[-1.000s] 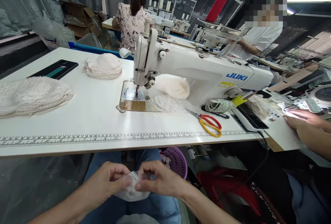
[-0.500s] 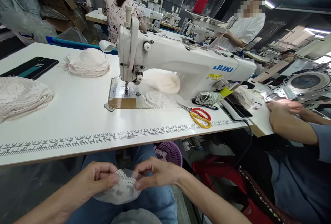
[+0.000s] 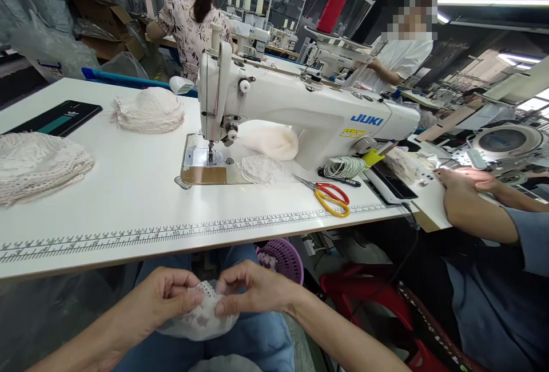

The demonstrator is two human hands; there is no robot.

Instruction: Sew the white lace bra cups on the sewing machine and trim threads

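Note:
A white lace piece point(image 3: 203, 321) with a scalloped, holed edge is held above my lap, below the table's front edge. My left hand point(image 3: 174, 297) pinches its left side between thumb and fingers. On the opposite side my right hand point(image 3: 240, 292) grips the lace edge the same way, close to the left. Beyond them stands a white sewing machine point(image 3: 300, 97) on the table, its needle over the metal plate. Another lace piece point(image 3: 262, 169) lies under the machine's arm, beside scissors point(image 3: 331, 199) with red and yellow handles.
Two stacks of lace pieces, the nearer stack point(image 3: 40, 166) and the farther stack point(image 3: 148, 110), lie left on the table near a black phone-like slab point(image 3: 60, 117). A purple basket point(image 3: 285, 257) stands below the table. A co-worker's arm point(image 3: 480, 206) is at the right.
My hands have drawn slightly closer together on the lace edge, the left moving a little right and the right a little left. The view has shifted slightly.

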